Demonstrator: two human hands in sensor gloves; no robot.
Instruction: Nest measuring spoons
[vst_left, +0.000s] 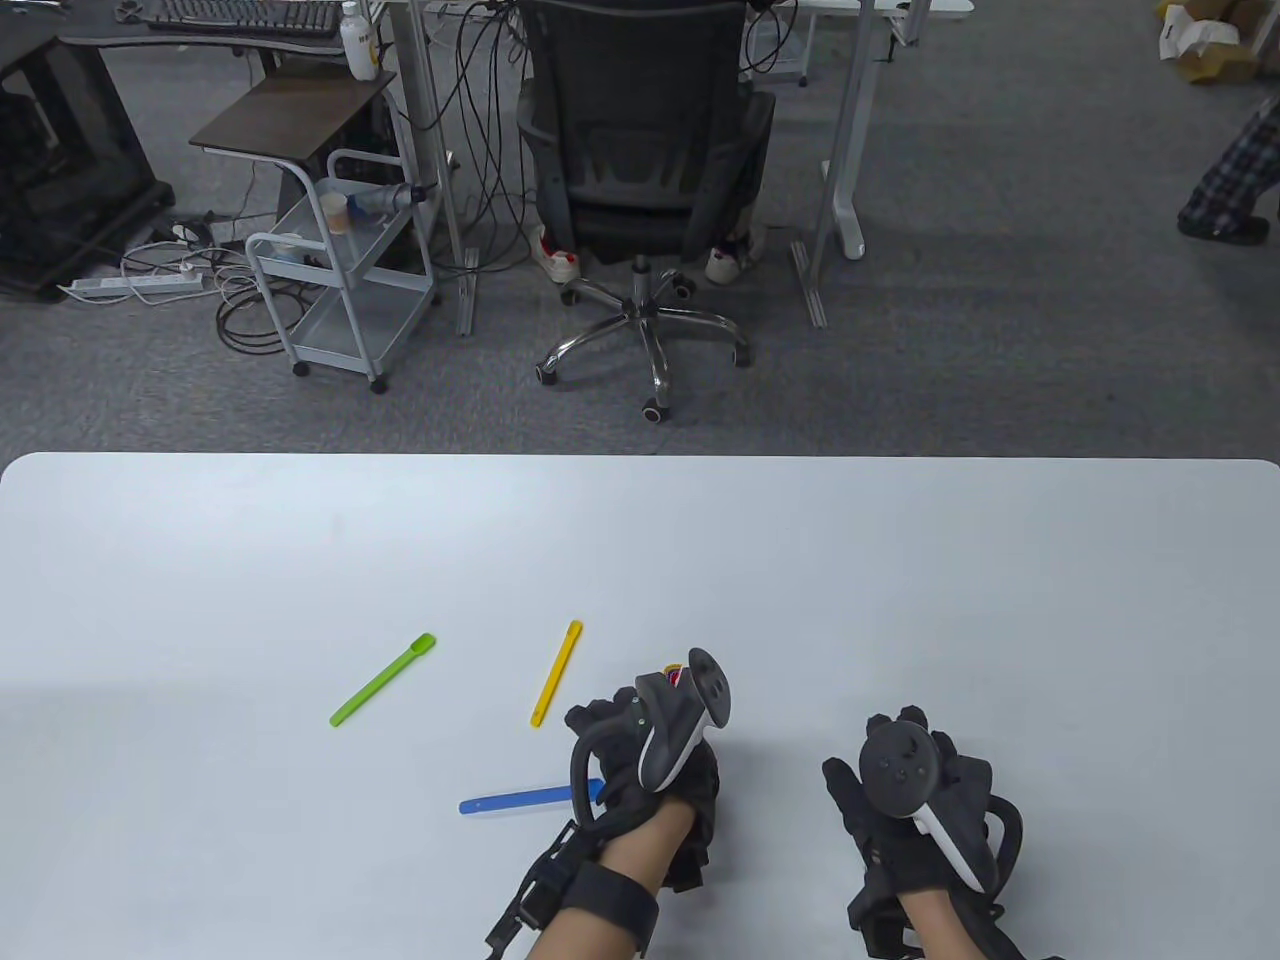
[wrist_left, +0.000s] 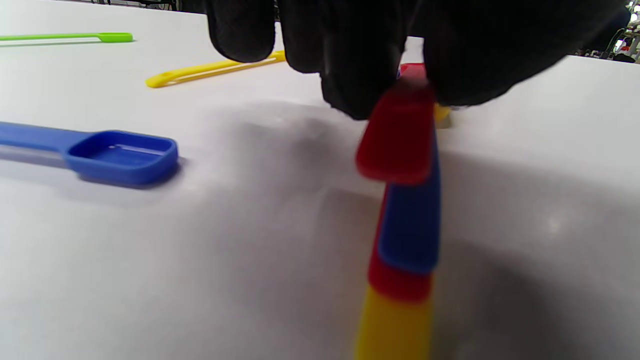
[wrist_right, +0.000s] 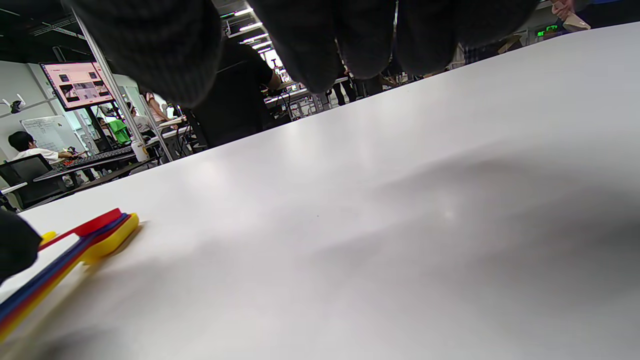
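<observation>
With the left hand (vst_left: 640, 765) pinching the nested stack (wrist_left: 402, 200) upright-tilted on the tabletop (vst_left: 900, 600) and the right hand (vst_left: 915, 800) resting relaxed, square the bowls first — then fetch the blue spoon (vst_left: 520, 801) lying just beside.

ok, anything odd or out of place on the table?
Nothing damaged or spilled. The left hand grips a nested stack of spoons; the green spoon, yellow spoon and blue spoon lie loose, pointing different ways, not yet nested.
</observation>
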